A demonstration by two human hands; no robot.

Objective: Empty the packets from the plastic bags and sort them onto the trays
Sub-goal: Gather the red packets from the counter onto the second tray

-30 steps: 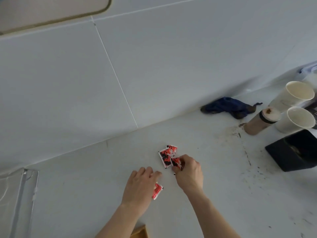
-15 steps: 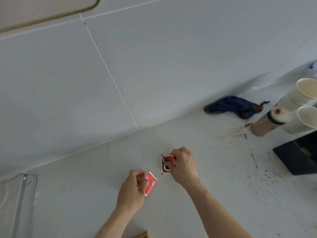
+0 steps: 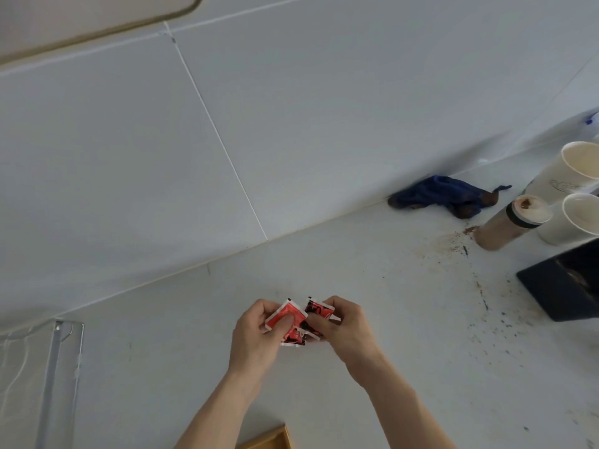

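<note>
A: Where the two hands meet over the white counter [image 3: 405, 319], what does each one have?

B: The left hand [image 3: 256, 338] is closed on a red packet [image 3: 285, 315], thumb pressed on its face and fingers curled behind it. The right hand [image 3: 343, 325] is pinched around a small bunch of red-and-black packets [image 3: 319, 311], their edges sticking out above and below the fingers.

A: Do the two lots touch?

B: They overlap in the middle, the red packet lying partly over the bunch. Whether they rest on the counter or sit just above it, I cannot tell.

A: Any tray in view?

B: A wooden corner [image 3: 269, 440] shows at the bottom edge, between the forearms. At the far left stands a clear plastic holder [image 3: 48, 367].

A: And on the right?

B: A crumpled blue cloth [image 3: 444, 196] lies against the wall. Near it stand two white paper cups [image 3: 570, 176], a lidded container of brown powder [image 3: 505, 228] and a dark box [image 3: 564, 283], with brown specks scattered on the counter around them.
</note>
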